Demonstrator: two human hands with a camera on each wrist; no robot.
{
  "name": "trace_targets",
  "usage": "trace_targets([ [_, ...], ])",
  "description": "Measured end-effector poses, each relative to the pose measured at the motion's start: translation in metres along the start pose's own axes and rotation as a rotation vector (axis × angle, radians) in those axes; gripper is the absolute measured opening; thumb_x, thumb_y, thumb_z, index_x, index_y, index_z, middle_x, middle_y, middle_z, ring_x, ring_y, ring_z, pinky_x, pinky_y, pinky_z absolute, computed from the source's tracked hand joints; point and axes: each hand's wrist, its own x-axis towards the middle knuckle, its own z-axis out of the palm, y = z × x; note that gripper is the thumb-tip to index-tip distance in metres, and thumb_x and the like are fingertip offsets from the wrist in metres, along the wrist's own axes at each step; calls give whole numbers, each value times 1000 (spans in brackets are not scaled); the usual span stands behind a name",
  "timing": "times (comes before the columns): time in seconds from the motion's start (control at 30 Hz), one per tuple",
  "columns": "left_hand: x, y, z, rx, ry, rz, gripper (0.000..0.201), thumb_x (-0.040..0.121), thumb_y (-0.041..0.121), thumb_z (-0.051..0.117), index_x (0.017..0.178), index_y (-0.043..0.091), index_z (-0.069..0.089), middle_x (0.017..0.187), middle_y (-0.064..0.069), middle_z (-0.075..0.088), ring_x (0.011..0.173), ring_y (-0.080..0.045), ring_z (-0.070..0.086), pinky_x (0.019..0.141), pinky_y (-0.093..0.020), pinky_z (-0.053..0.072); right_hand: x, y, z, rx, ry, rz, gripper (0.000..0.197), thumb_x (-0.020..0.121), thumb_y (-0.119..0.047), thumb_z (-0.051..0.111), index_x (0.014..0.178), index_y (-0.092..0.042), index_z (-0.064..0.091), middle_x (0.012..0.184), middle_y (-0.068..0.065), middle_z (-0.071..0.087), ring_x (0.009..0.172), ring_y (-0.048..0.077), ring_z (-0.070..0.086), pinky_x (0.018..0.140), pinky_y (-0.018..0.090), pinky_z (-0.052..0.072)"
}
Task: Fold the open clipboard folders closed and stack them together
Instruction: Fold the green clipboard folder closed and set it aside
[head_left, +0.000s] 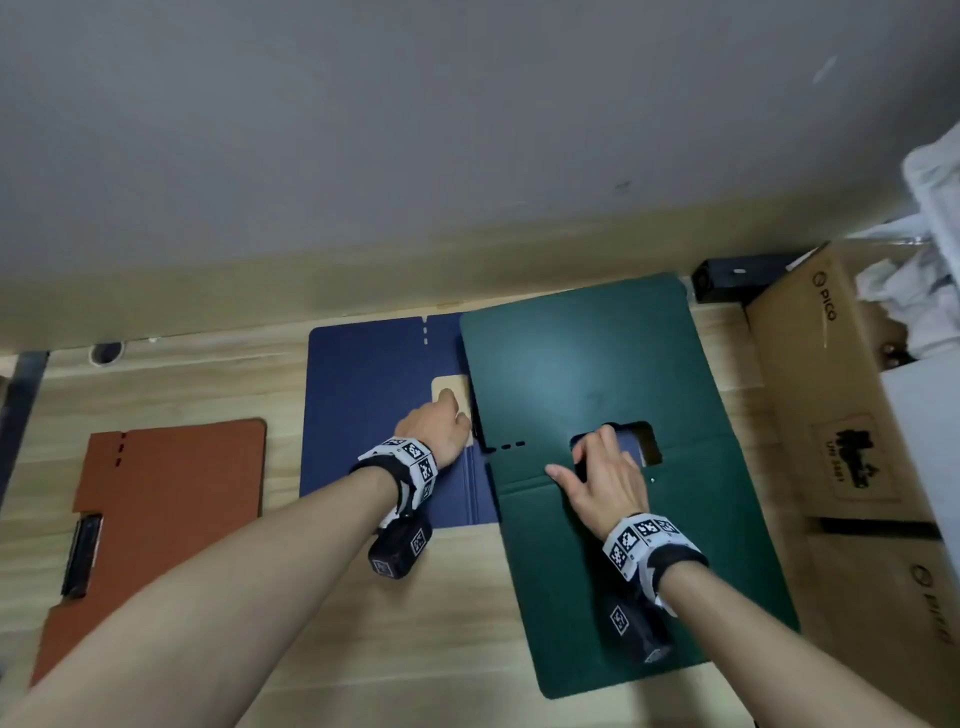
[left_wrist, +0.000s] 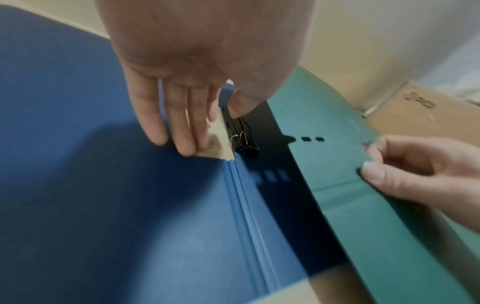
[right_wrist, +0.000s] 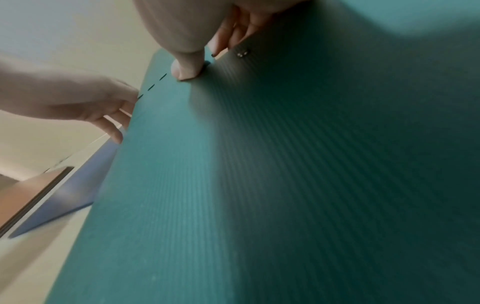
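Note:
An open green folder (head_left: 597, 364) lies at the right of the desk, and its left edge overlaps an open blue folder (head_left: 374, 415). My right hand (head_left: 587, 457) grips the green folder at its cut-out, fingers hooked through the hole and thumb (right_wrist: 187, 67) pressed on top. In the left wrist view the green folder's (left_wrist: 363, 195) left edge hovers above the blue folder (left_wrist: 103, 185) and shades it. My left hand (head_left: 457, 410) rests straight fingers (left_wrist: 187, 127) on the blue folder by its cut-out, its thumb touching a black clip (left_wrist: 241, 133). An orange folder (head_left: 171, 519) lies shut at the left.
A cardboard box (head_left: 841, 415) with white cloth in it stands right beside the green folder. A black device (head_left: 737, 278) sits behind it by the wall. The orange folder's black clip (head_left: 83, 556) sticks out at its left edge. The desk's front shows bare wood (head_left: 441, 649).

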Motion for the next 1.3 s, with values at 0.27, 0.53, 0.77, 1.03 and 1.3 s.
trace_targets([
  [0.27,-88,-84,23,-447,407,-248,75,86,12,54,151,11,16,153,-15,33,135,-35,41,105,-46,40,-11,-52,-1,-187,-217,-373,43,82,-58,60,93,-17,51,100,1,48,88,26,53,84,40,39],
  [0.53,-182,-161,44,-232,443,-265,78,85,7,54,153,6,15,161,-15,17,145,-34,23,117,-40,24,-30,-91,33,-535,-351,-791,52,69,-52,75,96,-9,63,104,7,53,103,29,51,106,38,19],
  [0.77,-224,-180,84,-185,174,-8,77,86,21,53,154,15,18,163,-6,15,150,-23,15,120,-32,17,-73,-112,58,-621,-399,-823,55,72,-48,74,108,-9,63,116,5,49,110,29,47,113,43,28],
  [1.03,-257,-176,139,157,-167,264,105,75,59,63,156,29,5,162,-3,-23,151,-22,-17,121,-55,7,-142,-107,84,-521,-386,-613,50,75,-43,73,114,-14,59,130,2,45,120,25,42,105,35,32],
  [1.3,-274,-178,154,378,-311,321,141,59,61,81,152,24,-20,152,-13,-43,143,-34,-35,113,-69,0,-212,-95,89,-518,-500,-329,100,69,-59,73,149,-22,24,163,3,-4,151,23,0,120,46,20],
])
